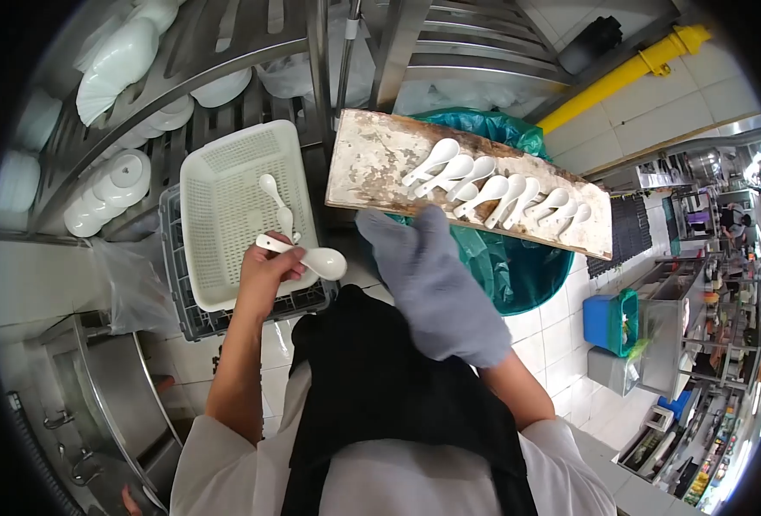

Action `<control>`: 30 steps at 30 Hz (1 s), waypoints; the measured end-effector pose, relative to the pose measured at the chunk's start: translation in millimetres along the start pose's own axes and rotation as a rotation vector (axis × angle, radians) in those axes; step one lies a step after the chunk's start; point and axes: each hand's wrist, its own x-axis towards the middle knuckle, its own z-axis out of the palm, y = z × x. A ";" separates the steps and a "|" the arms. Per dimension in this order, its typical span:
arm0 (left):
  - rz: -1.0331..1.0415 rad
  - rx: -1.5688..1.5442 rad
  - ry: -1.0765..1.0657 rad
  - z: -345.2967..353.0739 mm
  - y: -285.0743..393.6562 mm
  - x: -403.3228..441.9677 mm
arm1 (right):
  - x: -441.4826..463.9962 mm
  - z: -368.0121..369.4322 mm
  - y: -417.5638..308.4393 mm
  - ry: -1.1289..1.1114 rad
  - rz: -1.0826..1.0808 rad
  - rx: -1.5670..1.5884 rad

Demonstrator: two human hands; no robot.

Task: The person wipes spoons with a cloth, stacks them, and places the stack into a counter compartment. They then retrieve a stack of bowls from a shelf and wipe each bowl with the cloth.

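Observation:
My left hand (270, 273) is closed around the handle of a white soup spoon (324, 263), its bowl pointing right. It is above the near right part of a white perforated basket (193, 215). Two more white spoons, one of them the upper spoon (273, 189), lie in that basket. A grey cloth (436, 288) covers my right hand like a mitt, hiding the fingers; only the right forearm (518, 391) shows bare. The cloth's tip is just in front of a worn wooden board (372, 159), where several white soup spoons (490, 193) lie in a row.
The basket sits on a dark crate (174, 249). Under the board stands a bin with a green liner (518, 279). White bowls (122, 176) fill metal racks at left, above a steel sink (127, 387). A yellow pipe (621, 77) runs at upper right. Kitchen counters line the far right.

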 end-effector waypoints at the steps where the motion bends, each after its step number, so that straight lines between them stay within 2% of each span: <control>1: 0.002 -0.011 -0.005 13.2 10.5 -14.6 | 9.1 4.9 -6.4 -0.034 0.027 -0.055; 4: 0.234 -0.077 -0.192 45.5 23.8 -44.1 | 31.7 18.1 -19.8 -0.134 0.097 -0.216; 5: 0.280 -0.063 -0.187 49.7 24.3 -48.5 | 23.7 39.9 -5.0 0.012 0.168 0.196; 6: 0.327 -0.046 -0.180 51.9 25.9 -52.5 | 21.0 43.5 -0.9 0.009 0.157 0.191; 8: 0.350 -0.071 -0.162 54.7 30.9 -63.0 | 17.8 46.1 5.5 0.047 0.009 0.618; 9: 0.360 -0.092 -0.148 55.2 33.2 -69.3 | 20.1 37.5 0.6 0.041 0.002 0.616; 11: 0.385 0.002 -0.114 46.5 38.9 -79.5 | 26.3 12.0 -15.7 -0.371 0.725 1.036; 12: 0.413 0.102 -0.086 41.0 44.2 -83.0 | 28.0 6.8 -15.0 -0.370 0.723 1.032; 13: 0.442 0.304 -0.108 36.5 52.0 -87.1 | 31.1 2.2 -12.5 -0.369 0.509 0.574; 14: 0.447 0.302 -0.110 35.6 53.5 -87.9 | 32.8 -0.3 -11.3 -0.354 0.287 0.119; 16: 0.249 0.400 -0.190 36.9 54.2 -89.5 | 33.3 -2.5 -11.7 -0.343 0.275 0.026; 17: 0.261 0.393 -0.189 40.4 51.3 -90.8 | 34.6 -3.3 -10.9 -0.329 0.263 -0.064; 19: 0.111 0.331 -0.320 52.2 41.1 -97.9 | 34.9 -2.7 -8.7 -0.293 0.250 -0.243; 20: 0.128 0.272 -0.329 61.4 38.7 -102.5 | 33.0 -1.1 -7.5 -0.277 0.246 -0.330; 21: 0.188 0.254 -0.302 72.5 33.8 -105.7 | 14.6 12.9 -3.2 -0.165 0.270 -0.246; 22: 0.246 0.237 -0.274 82.3 27.9 -105.9 | 3.6 26.9 4.4 -0.163 0.270 -0.253; 24: 0.297 0.241 -0.244 96.2 17.4 -96.4 | -11.5 48.5 16.4 0.215 0.133 -0.111; 28: 0.393 0.245 -0.202 109.2 9.8 -86.5 | -25.3 49.0 18.6 0.225 0.105 -0.035; 30: 0.349 0.223 -0.210 107.7 7.2 -81.7 | -27.0 41.7 13.8 -0.024 0.133 0.132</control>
